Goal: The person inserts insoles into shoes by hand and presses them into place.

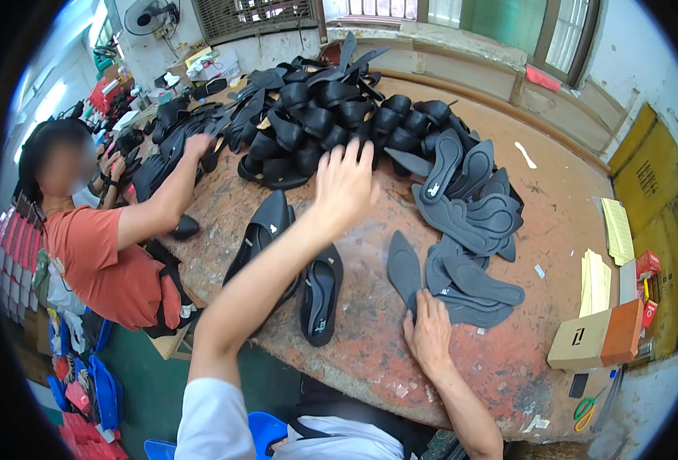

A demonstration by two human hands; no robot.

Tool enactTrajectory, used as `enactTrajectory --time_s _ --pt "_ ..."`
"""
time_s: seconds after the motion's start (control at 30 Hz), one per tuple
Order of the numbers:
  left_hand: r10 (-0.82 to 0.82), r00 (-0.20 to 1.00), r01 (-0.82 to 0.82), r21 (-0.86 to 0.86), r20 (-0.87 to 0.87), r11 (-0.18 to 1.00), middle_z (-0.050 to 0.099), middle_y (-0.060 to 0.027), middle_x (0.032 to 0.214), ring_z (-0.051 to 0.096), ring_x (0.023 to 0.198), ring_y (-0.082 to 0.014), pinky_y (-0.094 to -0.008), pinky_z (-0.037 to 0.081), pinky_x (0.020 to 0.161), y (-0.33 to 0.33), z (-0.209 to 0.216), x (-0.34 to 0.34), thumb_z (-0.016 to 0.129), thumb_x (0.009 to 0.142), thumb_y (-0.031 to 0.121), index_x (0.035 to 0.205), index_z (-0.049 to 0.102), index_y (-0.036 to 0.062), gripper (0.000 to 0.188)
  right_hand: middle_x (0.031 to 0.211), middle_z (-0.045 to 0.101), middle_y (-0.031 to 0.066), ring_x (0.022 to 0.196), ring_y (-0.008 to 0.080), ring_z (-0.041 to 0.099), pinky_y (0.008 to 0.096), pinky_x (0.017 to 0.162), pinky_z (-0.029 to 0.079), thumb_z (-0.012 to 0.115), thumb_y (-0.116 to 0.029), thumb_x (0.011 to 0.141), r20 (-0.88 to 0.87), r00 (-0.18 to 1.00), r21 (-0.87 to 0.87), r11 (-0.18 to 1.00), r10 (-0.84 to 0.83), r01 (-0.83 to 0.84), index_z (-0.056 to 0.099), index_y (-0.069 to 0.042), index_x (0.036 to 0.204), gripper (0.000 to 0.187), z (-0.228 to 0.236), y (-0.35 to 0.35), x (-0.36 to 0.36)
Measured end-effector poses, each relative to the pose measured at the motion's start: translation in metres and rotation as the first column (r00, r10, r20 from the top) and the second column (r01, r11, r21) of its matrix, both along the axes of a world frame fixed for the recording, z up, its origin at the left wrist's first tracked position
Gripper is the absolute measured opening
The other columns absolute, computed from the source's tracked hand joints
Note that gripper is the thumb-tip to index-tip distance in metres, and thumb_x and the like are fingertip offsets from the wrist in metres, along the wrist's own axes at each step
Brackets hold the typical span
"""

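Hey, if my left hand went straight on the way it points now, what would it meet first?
Your bare left hand would likely meet the heap of smooth, rounded black shoes just beyond it, though depth there is unclear.

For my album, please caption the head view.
Left hand by piled black shoes, right hand touching a grey insole.

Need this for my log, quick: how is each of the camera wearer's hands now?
Left hand: open, at the piled black shoes; contact cannot be told.
Right hand: closed, holding a grey insole.
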State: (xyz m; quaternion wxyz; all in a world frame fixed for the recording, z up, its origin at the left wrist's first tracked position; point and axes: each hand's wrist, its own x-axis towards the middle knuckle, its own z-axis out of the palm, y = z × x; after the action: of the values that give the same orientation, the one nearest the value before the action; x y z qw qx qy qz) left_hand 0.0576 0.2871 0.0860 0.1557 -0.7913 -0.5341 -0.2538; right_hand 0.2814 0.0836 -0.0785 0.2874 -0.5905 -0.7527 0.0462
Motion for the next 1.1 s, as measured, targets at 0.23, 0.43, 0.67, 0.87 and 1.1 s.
enactTrajectory --time_s 0.23,0.43,0.67,0.87,1.1 --pt "0.296 0.827 -0.372 -0.07 -0.477 0.926 0.027 -0.0225 0.174 0.037 0.15 -0.0545 -0.0808 0.029 0.117 0.197 -0.021 0.02 0.093 0.074 0.037 0.171 0.027 0.0256 0.118 0.144 0.059 0.0275 0.127 0.0451 0.057 0.0529 0.11 0.047 0.073 -0.016 0.088 -0.006 1.0 0.037 0.999 -0.022 0.022 0.065 0.01 0.129 0.05 -0.007 -0.006 -0.002" --pt "0.407 0.738 -0.523 -0.075 -0.538 0.849 0.041 -0.0176 0.15 0.038 0.141 -0.0472 -0.071 0.049 0.099 0.223 -0.051 0.022 0.1 0.058 0.047 0.153 0.047 0.0333 0.109 0.143 0.059 0.027 0.126 0.0443 0.057 0.053 0.109 0.047 0.074 -0.017 0.085 -0.016 1.0 0.002 1.0 -0.024 0.024 0.065 0.009 0.127 0.05 -0.002 0.001 0.0" --pt "0.485 0.766 -0.591 -0.167 -0.422 0.789 0.028 -0.0215 0.167 0.025 0.153 -0.0524 -0.0829 0.041 0.105 0.247 -0.073 0.033 0.082 0.086 0.03 0.157 0.052 0.0307 0.077 0.143 0.059 0.0276 0.127 0.0438 0.056 0.0531 0.11 0.047 0.075 -0.018 0.086 0.008 1.0 0.026 1.0 -0.009 0.009 0.065 0.01 0.129 0.053 -0.003 0.001 0.001" --pt "0.506 0.755 -0.632 -0.254 -0.417 0.733 0.039 -0.0148 0.151 0.034 0.146 -0.0433 -0.0775 0.046 0.106 0.256 -0.067 0.039 0.071 0.1 0.027 0.147 0.062 0.0307 0.048 0.144 0.057 0.0274 0.126 0.0426 0.057 0.052 0.108 0.047 0.075 -0.02 0.087 -0.059 0.997 0.004 0.999 -0.046 0.046 0.06 0.006 0.138 0.059 -0.009 0.001 0.004" --pt "0.453 0.757 -0.627 -0.329 -0.47 0.706 0.04 -0.0233 0.151 0.043 0.142 -0.0508 -0.064 0.057 0.104 0.214 0.007 0.047 0.104 0.06 0.024 0.149 0.059 0.0265 0.1 0.141 0.06 0.0273 0.12 0.0406 0.059 0.0515 0.105 0.048 0.075 -0.018 0.089 -0.05 0.997 0.139 0.988 -0.062 0.068 0.065 0.005 0.131 0.05 -0.022 0.002 0.006"
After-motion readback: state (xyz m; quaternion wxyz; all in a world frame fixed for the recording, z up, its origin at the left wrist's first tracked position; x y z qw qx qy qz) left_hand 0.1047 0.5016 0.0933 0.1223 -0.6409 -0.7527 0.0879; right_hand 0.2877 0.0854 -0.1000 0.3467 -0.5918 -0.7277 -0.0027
